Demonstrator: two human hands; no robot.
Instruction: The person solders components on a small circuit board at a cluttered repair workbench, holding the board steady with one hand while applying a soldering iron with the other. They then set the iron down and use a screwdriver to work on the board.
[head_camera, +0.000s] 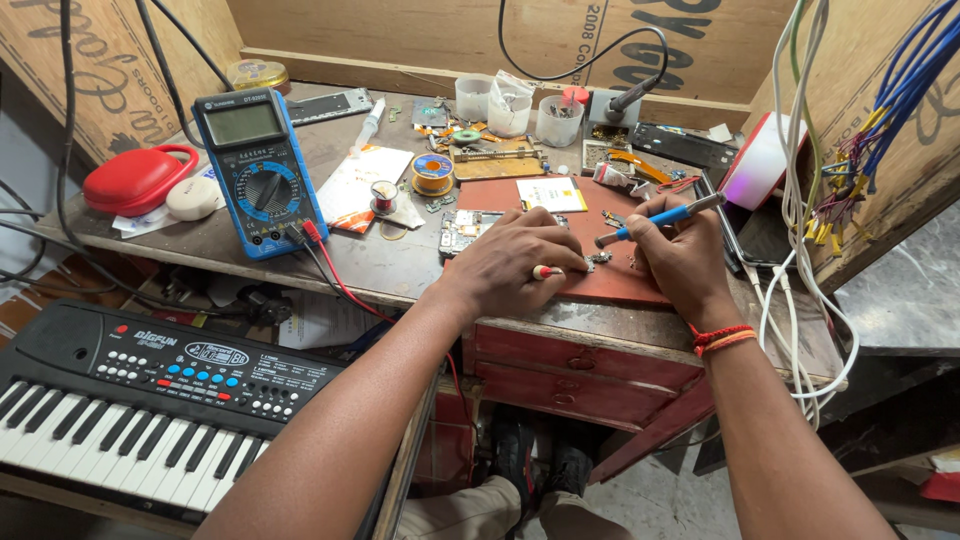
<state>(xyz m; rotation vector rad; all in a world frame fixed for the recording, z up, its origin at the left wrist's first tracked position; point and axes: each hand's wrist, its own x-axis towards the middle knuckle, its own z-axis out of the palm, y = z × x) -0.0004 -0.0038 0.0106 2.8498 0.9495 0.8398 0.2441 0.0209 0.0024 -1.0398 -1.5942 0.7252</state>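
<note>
The person is at the soldering step, working on a small circuit part (598, 259) that lies on the red mat (640, 285) between the two hands. The right hand (675, 255) is closed in a pen grip around a blue soldering iron (655, 217). Its long axis runs from upper right, past the knuckles, down to the lower left, and its tip points at the part just left of that hand. The left hand (515, 262) presses down with curled fingers, pinning the part; a red-tipped probe (545, 271) sits between its fingers. Judging by this, the next move calls for a steady tip and firm hold on the tiny part.
</note>
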